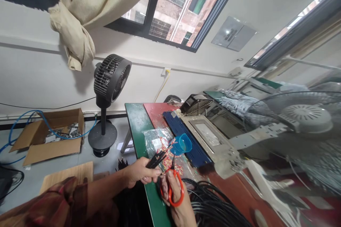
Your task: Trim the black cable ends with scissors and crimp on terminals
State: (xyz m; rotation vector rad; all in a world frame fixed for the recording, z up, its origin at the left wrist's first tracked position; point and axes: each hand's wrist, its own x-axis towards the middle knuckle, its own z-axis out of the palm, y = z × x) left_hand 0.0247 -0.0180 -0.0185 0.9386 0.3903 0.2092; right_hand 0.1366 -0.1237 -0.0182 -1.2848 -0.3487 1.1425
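Observation:
My left hand (141,171) is closed around a bundle of black cables (156,159), whose thin coloured wire ends (169,148) fan out toward the blue plastic cup (188,145). Close on its right, my right hand (174,188) grips a pair of scissors (182,195) with red handles, fingers in the loops. The dark blades point up, away from me, just beside the wire ends; whether they touch any wire I cannot tell. Beneath them, small red, white and yellowish snippets (176,170) lie scattered on a clear plastic bag (151,137) on the table.
A coil of black cable (213,202) lies right of my right hand. Beyond the cup are a blue panel (195,154) and a beige machine (207,131). A large fan (306,117) stands at right. Left are a black fan (112,78) and an open carton (55,150).

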